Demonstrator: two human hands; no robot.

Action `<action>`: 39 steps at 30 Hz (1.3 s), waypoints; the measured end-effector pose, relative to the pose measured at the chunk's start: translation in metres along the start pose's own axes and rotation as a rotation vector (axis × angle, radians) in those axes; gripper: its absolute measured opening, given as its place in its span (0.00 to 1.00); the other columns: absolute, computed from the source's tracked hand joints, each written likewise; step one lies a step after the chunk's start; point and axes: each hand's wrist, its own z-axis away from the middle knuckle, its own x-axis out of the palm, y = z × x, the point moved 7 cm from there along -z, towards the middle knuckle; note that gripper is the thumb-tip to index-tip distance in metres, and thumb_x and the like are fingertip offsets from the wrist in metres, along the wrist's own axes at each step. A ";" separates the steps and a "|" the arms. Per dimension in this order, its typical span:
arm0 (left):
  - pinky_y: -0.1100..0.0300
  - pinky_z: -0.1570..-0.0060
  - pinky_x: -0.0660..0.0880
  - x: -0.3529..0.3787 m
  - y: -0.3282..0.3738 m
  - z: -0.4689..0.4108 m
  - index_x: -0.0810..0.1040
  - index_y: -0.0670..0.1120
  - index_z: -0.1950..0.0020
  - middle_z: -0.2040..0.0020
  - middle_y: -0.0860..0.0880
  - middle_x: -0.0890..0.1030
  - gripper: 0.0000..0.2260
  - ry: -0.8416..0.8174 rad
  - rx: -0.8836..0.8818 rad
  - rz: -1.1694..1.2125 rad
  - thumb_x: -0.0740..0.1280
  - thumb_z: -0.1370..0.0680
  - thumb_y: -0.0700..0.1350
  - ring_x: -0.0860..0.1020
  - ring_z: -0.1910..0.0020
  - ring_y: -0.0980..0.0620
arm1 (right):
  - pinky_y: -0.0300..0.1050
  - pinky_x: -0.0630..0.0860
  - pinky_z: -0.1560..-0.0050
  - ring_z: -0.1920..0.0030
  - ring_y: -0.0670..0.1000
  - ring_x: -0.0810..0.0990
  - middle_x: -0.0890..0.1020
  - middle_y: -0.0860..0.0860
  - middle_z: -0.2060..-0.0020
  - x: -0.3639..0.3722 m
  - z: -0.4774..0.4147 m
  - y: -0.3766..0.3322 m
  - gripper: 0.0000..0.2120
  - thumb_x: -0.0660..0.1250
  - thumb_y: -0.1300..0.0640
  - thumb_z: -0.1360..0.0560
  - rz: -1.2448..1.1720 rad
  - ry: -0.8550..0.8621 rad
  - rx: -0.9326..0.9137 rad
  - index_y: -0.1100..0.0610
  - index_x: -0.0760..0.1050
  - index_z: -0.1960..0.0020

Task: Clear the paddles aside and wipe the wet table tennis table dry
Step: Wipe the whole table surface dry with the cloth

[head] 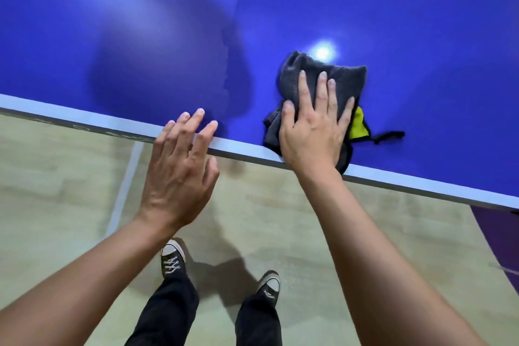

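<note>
The blue table tennis table (393, 22) fills the upper part of the head view, its white edge line running from left down to the right. A crumpled dark grey cloth (345, 78) with a yellow patch lies on the table near that edge. My right hand (311, 132) presses flat on top of the cloth, fingers spread. My left hand (182, 166) hovers over the table edge with fingers apart, holding nothing. A wet sheen with an irregular boundary covers the left part of the table. No paddles are in view.
Below the table edge is a pale wooden floor (56, 205) with a white line on it. My legs in black trousers and dark sneakers (172, 258) stand on it. A purple floor area (502, 239) shows at the right.
</note>
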 end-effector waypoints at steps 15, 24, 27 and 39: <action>0.43 0.26 0.62 -0.035 -0.134 -0.039 0.72 0.41 0.26 0.24 0.40 0.69 0.24 -0.091 -0.006 0.029 0.56 0.21 0.48 0.69 0.26 0.37 | 0.66 0.47 0.21 0.18 0.49 0.51 0.57 0.49 0.18 0.019 0.043 -0.157 0.27 0.50 0.42 0.16 0.014 -0.138 -0.169 0.42 0.54 0.18; 0.43 0.26 0.62 -0.028 -0.154 -0.100 0.71 0.41 0.26 0.24 0.40 0.69 0.25 -0.067 -0.003 0.031 0.54 0.19 0.50 0.67 0.25 0.38 | 0.63 0.40 0.21 0.18 0.47 0.48 0.54 0.47 0.18 0.038 -0.052 -0.166 0.27 0.47 0.41 0.17 -0.002 -0.152 -0.040 0.38 0.50 0.19; 0.45 0.26 0.62 -0.026 -0.157 -0.124 0.72 0.41 0.26 0.25 0.39 0.70 0.24 -0.052 -0.005 0.045 0.55 0.20 0.49 0.68 0.26 0.37 | 0.62 0.40 0.21 0.18 0.47 0.49 0.54 0.47 0.18 0.044 -0.082 -0.166 0.27 0.47 0.40 0.18 0.006 -0.146 -0.037 0.38 0.50 0.19; 0.46 0.24 0.60 -0.001 -0.179 -0.301 0.69 0.42 0.24 0.23 0.40 0.67 0.26 -0.053 -0.016 0.045 0.52 0.19 0.51 0.65 0.23 0.38 | 0.62 0.39 0.21 0.19 0.46 0.47 0.53 0.45 0.18 0.083 -0.289 -0.161 0.27 0.46 0.40 0.18 0.029 -0.166 -0.022 0.38 0.49 0.19</action>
